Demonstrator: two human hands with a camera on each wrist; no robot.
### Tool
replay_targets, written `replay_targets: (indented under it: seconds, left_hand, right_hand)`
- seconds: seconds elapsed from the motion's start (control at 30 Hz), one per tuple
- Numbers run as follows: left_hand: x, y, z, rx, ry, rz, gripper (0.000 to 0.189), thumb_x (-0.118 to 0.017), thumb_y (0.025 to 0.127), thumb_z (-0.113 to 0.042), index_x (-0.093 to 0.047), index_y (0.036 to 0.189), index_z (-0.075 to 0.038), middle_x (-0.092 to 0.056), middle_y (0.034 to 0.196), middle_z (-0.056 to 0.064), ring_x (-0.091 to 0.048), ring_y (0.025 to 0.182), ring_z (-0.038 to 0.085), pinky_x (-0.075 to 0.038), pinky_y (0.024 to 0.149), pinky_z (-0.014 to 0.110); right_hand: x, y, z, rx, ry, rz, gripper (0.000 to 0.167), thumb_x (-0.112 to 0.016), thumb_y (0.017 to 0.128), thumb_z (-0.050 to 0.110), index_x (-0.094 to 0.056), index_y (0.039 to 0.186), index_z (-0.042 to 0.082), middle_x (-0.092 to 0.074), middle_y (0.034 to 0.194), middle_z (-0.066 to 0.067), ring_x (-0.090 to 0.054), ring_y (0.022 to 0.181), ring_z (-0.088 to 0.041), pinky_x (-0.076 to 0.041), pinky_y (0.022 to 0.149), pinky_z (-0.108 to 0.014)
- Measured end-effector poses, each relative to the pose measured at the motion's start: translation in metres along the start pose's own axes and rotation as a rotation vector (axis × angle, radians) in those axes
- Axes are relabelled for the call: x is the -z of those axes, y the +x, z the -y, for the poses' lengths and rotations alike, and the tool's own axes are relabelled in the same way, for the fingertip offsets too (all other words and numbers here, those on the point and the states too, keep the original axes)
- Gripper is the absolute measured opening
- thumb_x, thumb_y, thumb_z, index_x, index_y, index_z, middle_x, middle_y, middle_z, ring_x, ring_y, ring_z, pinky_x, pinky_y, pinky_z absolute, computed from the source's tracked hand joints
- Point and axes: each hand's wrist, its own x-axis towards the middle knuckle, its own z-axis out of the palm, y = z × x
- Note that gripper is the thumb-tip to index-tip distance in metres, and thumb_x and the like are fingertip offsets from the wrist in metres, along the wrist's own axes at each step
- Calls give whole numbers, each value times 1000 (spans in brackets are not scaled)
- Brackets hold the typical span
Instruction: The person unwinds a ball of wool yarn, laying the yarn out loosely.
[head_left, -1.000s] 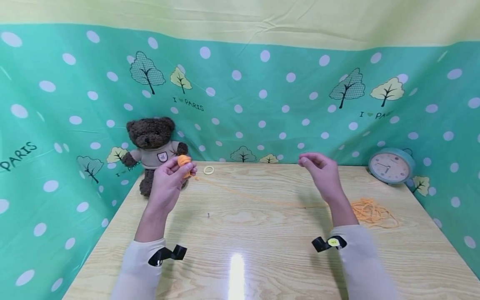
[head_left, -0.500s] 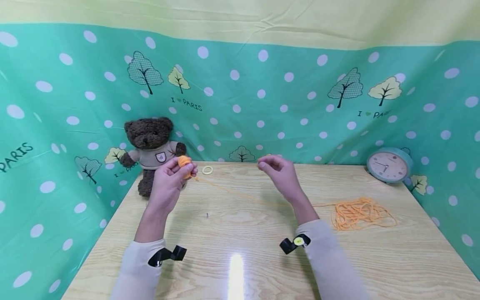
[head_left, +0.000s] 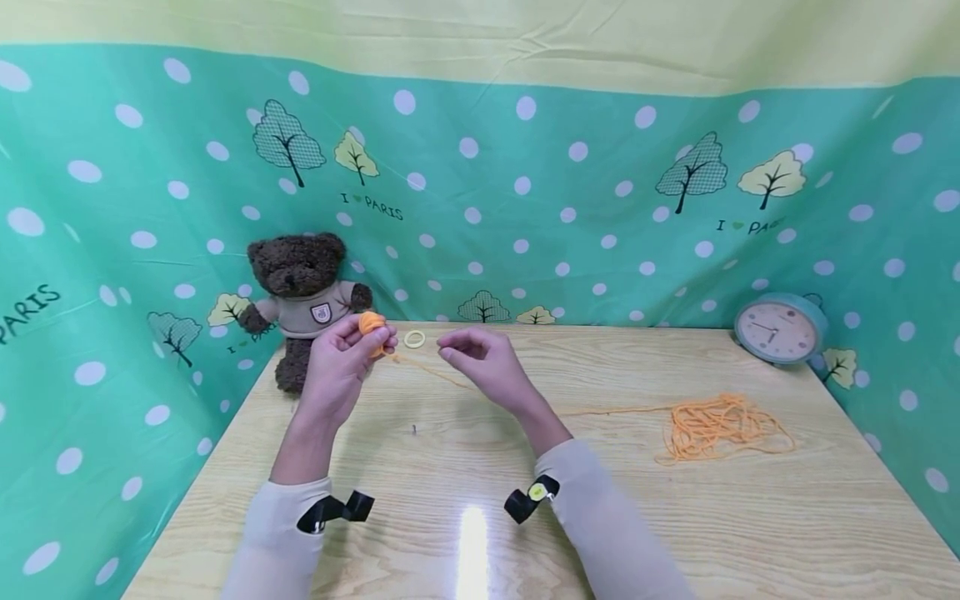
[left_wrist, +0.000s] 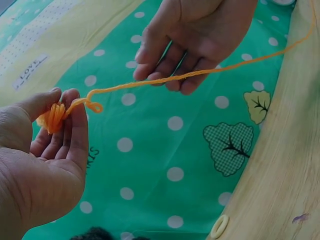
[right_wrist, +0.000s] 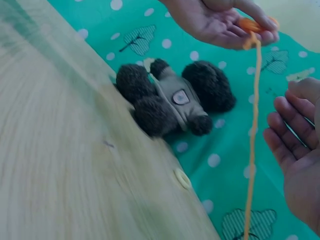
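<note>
Leftward over the table (head_left: 480,467), the right hand (head_left: 486,362) has travelled since a second ago, from above the stretch near the clock to just beside the left hand's side; its forearm used to cover part of the orange yarn pile (head_left: 712,429), which I now see whole. Meanwhile the left hand (head_left: 339,358) has kept its place.

From my end, I see the left hand pinching a small wound bundle of orange yarn (left_wrist: 51,119) between thumb and fingers, raised in front of the bear. A little loop (left_wrist: 95,105) sticks out by those fingers, and from it a single strand (left_wrist: 215,70) runs off; the head view shows me it passing below the right hand and on to the pile, which lies on the table's right side. I make out nothing in the right hand: its fingers are relaxed and slightly bent, the thumb apart from them. Whether the strand touches it, I cannot tell.

Near the back edge I have a pale yellow ring (head_left: 415,339) lying flat between the two hands, and nearer the front a tiny dark mark (head_left: 414,430). Behind the left hand the dark brown teddy bear (head_left: 300,283) leans by the green dotted cloth (head_left: 555,237). At the right rear stands a round teal clock (head_left: 780,329).
</note>
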Motion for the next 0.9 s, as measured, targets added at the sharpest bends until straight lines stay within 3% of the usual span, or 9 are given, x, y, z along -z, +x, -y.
replay_targets:
  seconds: [0.23, 0.43, 0.57, 0.7, 0.8, 0.9]
  left_hand:
    - [-1, 0, 1, -3, 8, -1, 24, -70, 98, -6, -61, 118, 3, -76, 96, -1, -72, 88, 9, -61, 80, 20]
    - [-2, 0, 2, -10, 3, 10, 15, -68, 98, -5, -65, 113, -4, -76, 96, -1, -72, 88, 9, -61, 81, 20]
    - [-2, 0, 2, -2, 5, 5, 13, -69, 98, -6, -67, 111, -7, -76, 97, -1, -72, 88, 9, -61, 80, 20]
    - [-2, -1, 1, 0, 10, -3, 18, -70, 98, -6, -64, 114, -1, -76, 97, 0, -73, 88, 9, -61, 80, 20]
    - [-2, -1, 1, -6, 8, -6, 18, -69, 98, -4, -63, 114, 1, -76, 96, 0, -73, 87, 9, -61, 80, 20]
    - [-1, 0, 2, -9, 6, -10, 16, -68, 98, -3, -63, 113, 0, -76, 95, 0, -73, 86, 9, -61, 80, 20]
  right_hand:
    - [-20, 0, 1, -19, 29, 73, 22, -73, 97, 14, -74, 115, 3, -75, 112, -13, -69, 95, -11, -59, 82, -23]
    - [-28, -1, -1, -35, -20, 117, 19, -73, 98, 17, -76, 112, 5, -76, 109, -12, -70, 94, -13, -58, 80, -23]
    - [-25, -3, 1, -32, -35, 103, 16, -72, 99, 18, -77, 109, 6, -77, 105, -11, -71, 93, -18, -59, 79, -24]
    - [-15, -6, 1, -33, -4, 69, 16, -72, 98, 18, -78, 108, 6, -78, 106, -10, -71, 93, -12, -60, 82, -25]
    - [-7, -9, 4, -32, 28, 35, 17, -73, 98, 16, -78, 109, 4, -78, 109, -13, -72, 94, -11, -62, 88, -31]
    - [2, -12, 9, -22, 60, -7, 19, -73, 97, 14, -77, 111, 1, -78, 110, -15, -74, 97, -18, -62, 93, -39]
